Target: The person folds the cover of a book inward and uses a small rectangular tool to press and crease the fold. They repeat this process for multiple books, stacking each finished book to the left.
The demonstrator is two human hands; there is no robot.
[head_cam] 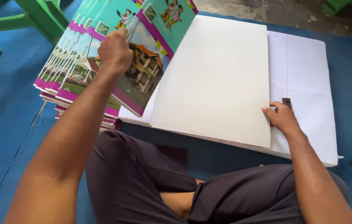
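Observation:
My left hand [115, 50] grips the raised edge of a printed cover sheet [151, 62], teal and purple with a house picture, folding it up over its blank white inner side [217, 79]. My right hand [281, 117] presses on the white sheet's right edge, with a small dark tool [287, 102] under its fingers. The sheet lies on a stack of ruled white paper [308, 83].
A fanned stack of the same printed covers [66, 66] lies at the left on the blue floor mat [1, 116]. Green plastic furniture legs [30, 16] stand at the top left. My crossed legs in dark trousers [142, 182] sit close to the stack.

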